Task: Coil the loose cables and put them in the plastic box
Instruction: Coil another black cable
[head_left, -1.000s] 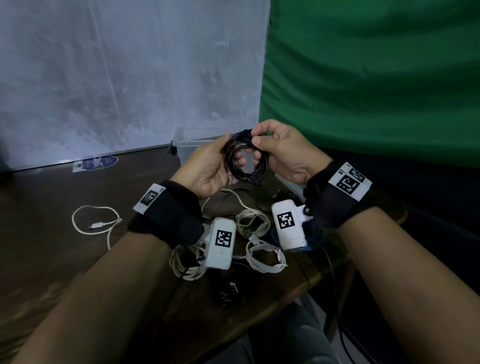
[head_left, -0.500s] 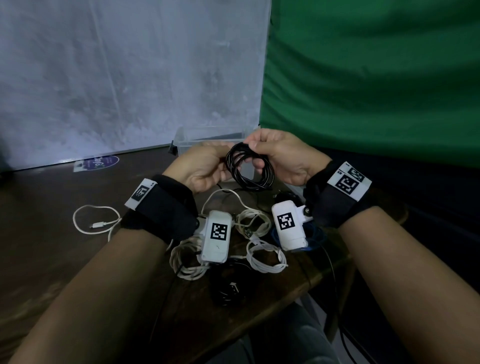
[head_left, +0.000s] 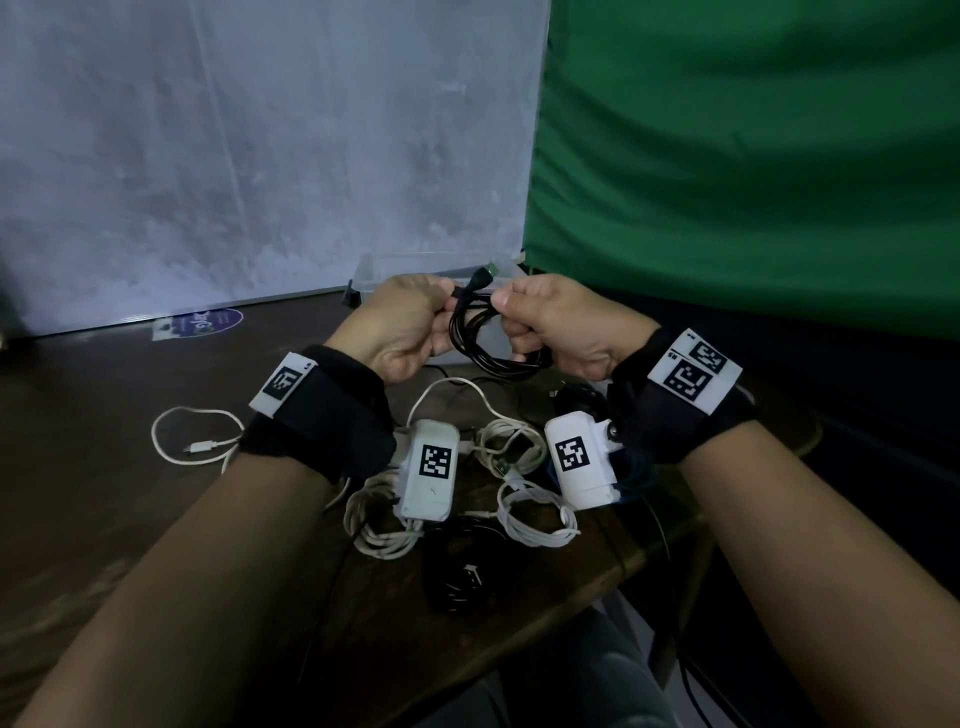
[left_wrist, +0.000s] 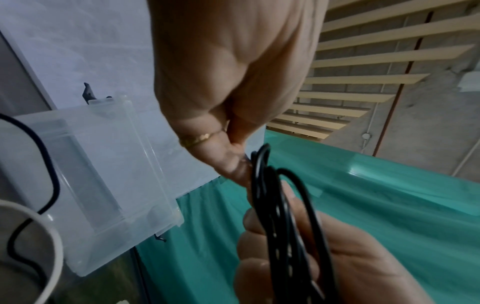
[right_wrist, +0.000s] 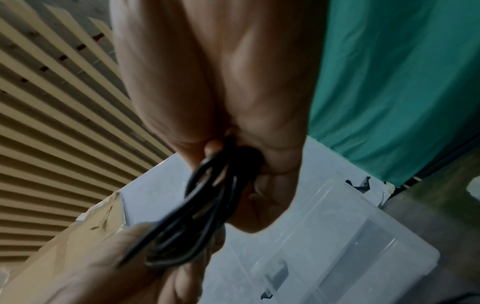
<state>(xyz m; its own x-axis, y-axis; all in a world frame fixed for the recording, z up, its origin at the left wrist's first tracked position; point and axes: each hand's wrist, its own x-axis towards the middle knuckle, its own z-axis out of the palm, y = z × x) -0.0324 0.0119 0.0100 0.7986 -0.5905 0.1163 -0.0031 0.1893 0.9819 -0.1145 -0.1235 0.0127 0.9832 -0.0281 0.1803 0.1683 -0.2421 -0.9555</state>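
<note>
— Holding what, exactly?
— Both fists grip one coiled black cable (head_left: 480, 338): left hand (head_left: 402, 325) pinches the top strands, right hand (head_left: 558, 325) clenches the loops (plug end poking upward).
— And where's the plastic box (head_left: 371, 270)?
— Just behind the hands, on the table (head_left: 104, 467). White cables (head_left: 535, 519) lie underneath the wrists.

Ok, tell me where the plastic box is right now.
In the head view the plastic box sits on the table at its far edge, against the grey wall, just behind the left hand and right hand holding the black cable.
</note>
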